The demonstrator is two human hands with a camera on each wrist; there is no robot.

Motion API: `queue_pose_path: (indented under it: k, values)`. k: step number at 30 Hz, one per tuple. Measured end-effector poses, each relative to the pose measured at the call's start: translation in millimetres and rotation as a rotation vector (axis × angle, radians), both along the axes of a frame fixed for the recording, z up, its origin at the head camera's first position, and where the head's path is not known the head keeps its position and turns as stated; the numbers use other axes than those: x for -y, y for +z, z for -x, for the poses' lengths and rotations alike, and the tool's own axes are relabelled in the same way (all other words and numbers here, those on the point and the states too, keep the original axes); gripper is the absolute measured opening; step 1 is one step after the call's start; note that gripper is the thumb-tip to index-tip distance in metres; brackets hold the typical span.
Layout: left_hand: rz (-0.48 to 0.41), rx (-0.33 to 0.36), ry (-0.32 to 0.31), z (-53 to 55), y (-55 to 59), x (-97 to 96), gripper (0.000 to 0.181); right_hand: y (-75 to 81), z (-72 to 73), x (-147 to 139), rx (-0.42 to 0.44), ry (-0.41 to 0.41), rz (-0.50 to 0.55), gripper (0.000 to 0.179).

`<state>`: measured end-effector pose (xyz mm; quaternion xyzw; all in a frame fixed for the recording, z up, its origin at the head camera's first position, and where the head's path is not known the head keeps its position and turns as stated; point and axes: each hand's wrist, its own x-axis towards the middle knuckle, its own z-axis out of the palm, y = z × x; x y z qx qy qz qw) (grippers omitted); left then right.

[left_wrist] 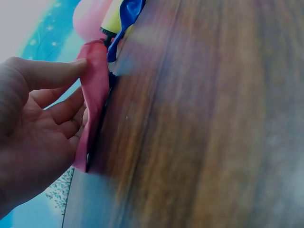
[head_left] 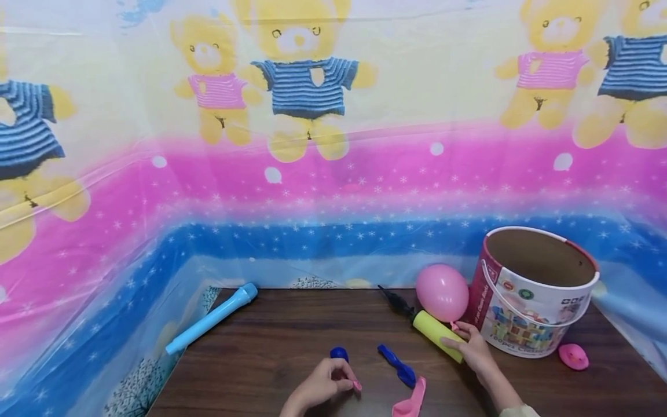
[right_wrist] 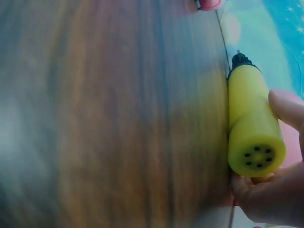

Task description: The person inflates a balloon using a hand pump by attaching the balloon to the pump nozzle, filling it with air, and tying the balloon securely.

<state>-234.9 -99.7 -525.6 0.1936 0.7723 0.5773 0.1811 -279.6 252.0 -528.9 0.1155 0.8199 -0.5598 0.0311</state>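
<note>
In the head view my left hand (head_left: 323, 383) pinches a limp pink balloon (head_left: 356, 385) near the table's front. The left wrist view shows that balloon (left_wrist: 95, 80) hanging lengthwise between thumb and fingers. My right hand (head_left: 476, 350) grips the yellow end of a balloon pump (head_left: 436, 336), which lies with its black nozzle pointing to the back left. In the right wrist view the pump's holed end cap (right_wrist: 258, 156) faces the camera. An inflated pink balloon (head_left: 443, 292) rests behind the pump. Between the hands lie a flat blue balloon (head_left: 398, 366) and another limp pink balloon (head_left: 410, 401).
A dark blue item (head_left: 339, 353), partly hidden, sits behind my left hand. A light blue tube (head_left: 212, 318) lies at the back left. A cardboard bucket (head_left: 531, 324) with a handle stands at the right, beside a small pink object (head_left: 574, 356). A bear-print sheet (head_left: 339, 197) surrounds the wooden table.
</note>
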Motion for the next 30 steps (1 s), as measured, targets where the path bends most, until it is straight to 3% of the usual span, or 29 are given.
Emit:
queue_pose_path:
  k: [2, 7, 9, 11, 15, 18, 22, 25, 30]
  values:
    - [-0.022, 0.015, 0.033, 1.7, 0.3, 0.4, 0.010, 0.1, 0.6, 0.1, 0.012, 0.040, -0.086, 0.083]
    - [-0.132, -0.051, 0.085, 4.5, 2.5, 0.3, 0.017, 4.1, -3.6, -0.4, -0.031, 0.105, -0.361, 0.087]
    - [-0.176, -0.075, 0.117, 5.7, 5.6, 0.0, 0.017, 5.9, -6.6, -1.1, -0.035, 0.091, -0.369, 0.085]
    - [-0.203, -0.080, 0.171, 7.9, 9.4, -0.6, 0.016, 6.6, -9.3, -2.0, -0.012, 0.052, -0.247, 0.084]
    - [-0.277, -0.063, 0.279, 11.1, 18.9, -2.0, 0.018, 8.2, -17.8, -4.2, -0.009, -0.049, 0.146, 0.072]
    - [-0.321, -0.047, 0.308, 13.6, 26.0, -3.6, 0.023, 13.1, -24.4, -10.9, -0.042, -0.064, 0.382, 0.043]
    - [-0.363, -0.003, 0.319, 16.1, 35.0, -3.8, 0.030, 28.7, -31.9, -20.6, -0.069, 0.015, 0.498, 0.004]
    - [-0.397, 0.021, 0.337, 17.2, 40.7, -3.2, 0.032, 40.7, -37.5, -26.1, -0.078, 0.142, 0.481, 0.015]
    - [-0.386, 0.000, 0.365, 18.7, 46.2, -2.2, 0.030, 48.2, -43.9, -31.2, -0.104, 0.350, 0.478, 0.027]
